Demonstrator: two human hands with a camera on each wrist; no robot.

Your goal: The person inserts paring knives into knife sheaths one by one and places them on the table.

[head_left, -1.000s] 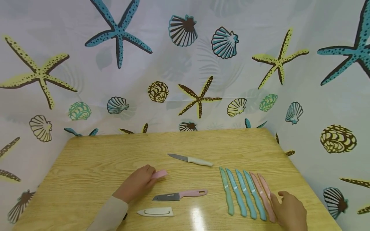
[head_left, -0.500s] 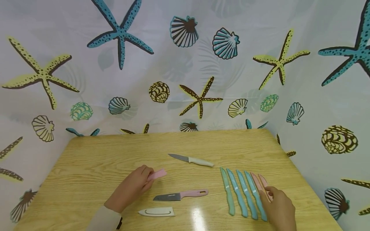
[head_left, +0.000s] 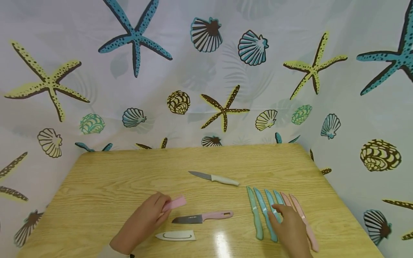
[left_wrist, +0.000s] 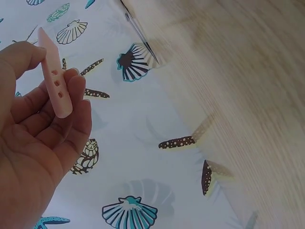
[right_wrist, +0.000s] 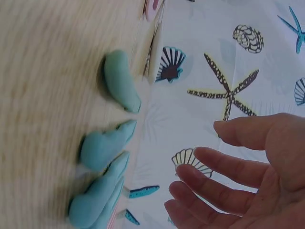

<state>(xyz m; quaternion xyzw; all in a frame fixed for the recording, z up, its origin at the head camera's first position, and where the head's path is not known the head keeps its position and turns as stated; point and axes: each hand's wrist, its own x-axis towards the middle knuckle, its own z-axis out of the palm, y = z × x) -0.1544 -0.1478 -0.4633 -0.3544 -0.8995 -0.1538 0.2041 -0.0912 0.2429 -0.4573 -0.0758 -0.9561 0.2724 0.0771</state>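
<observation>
My left hand (head_left: 145, 219) pinches a pink knife sheath (head_left: 176, 202) between thumb and fingers, above the table. In the left wrist view, small holes show along the pink sheath (left_wrist: 56, 78). My right hand (head_left: 289, 228) hovers over the row of knives at the right, fingers loosely spread and holding nothing. It partly hides some blue knives (head_left: 264, 211) and a pink knife. The right wrist view shows the relaxed fingers of the right hand (right_wrist: 233, 176) apart from the blue handles (right_wrist: 102, 152). A pink-handled knife (head_left: 213, 215) with a dark blade lies between the hands.
A white sheath (head_left: 177, 235) lies in front of the pink-handled knife. Farther back is a white-handled knife (head_left: 219, 179). The row starts with a green knife (head_left: 255, 216) and ends with a pink knife (head_left: 308, 227). Patterned cloth (head_left: 193, 79) rises behind the wooden table (head_left: 129, 172).
My right hand has moved left from the pink knives to over the blue ones. The left hand has drawn slightly toward me, still holding the pink sheath.
</observation>
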